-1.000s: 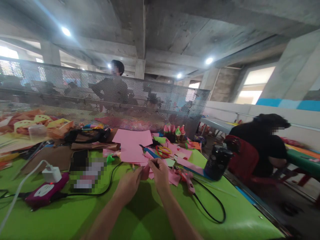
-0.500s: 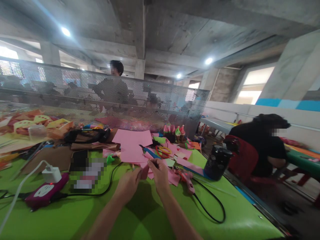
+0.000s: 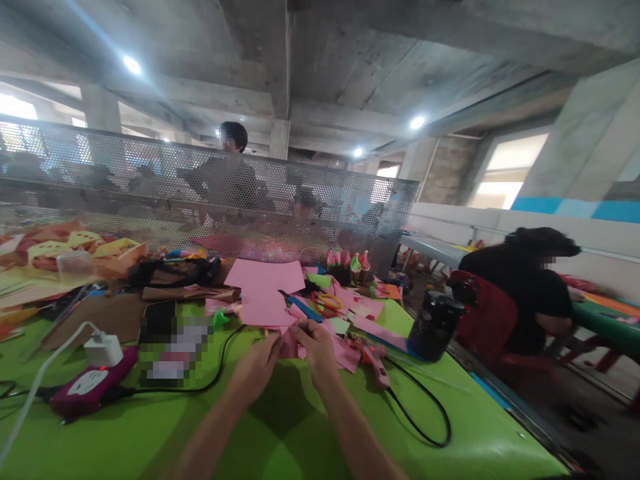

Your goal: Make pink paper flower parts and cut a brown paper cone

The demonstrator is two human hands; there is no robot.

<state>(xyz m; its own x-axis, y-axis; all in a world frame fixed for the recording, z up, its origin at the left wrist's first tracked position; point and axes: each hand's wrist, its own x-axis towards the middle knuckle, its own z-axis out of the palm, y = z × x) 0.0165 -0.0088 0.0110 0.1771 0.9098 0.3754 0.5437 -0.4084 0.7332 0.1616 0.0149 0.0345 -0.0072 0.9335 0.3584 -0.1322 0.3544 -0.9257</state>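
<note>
My left hand (image 3: pixel 257 369) and right hand (image 3: pixel 316 351) cover most of the small pink paper piece (image 3: pixel 289 345), so its shape is unclear. A pixelated patch (image 3: pixel 173 347) hides something on the green table (image 3: pixel 280 440). My forearms run off the bottom edge.

Both my forearms come up from the bottom edge, bare, angling in toward each other. My left hand (image 3: pixel 257 365) sits a little lower and to the left, back of the hand up, fingers curled forward with the tips pinched together. My right hand (image 3: pixel 316 350) is just beside it, wrist bent, knuckles toward me, thumb and fingers closed in a pinch. The fingertips of the two hands meet, nearly touching, low above the surface.
</note>
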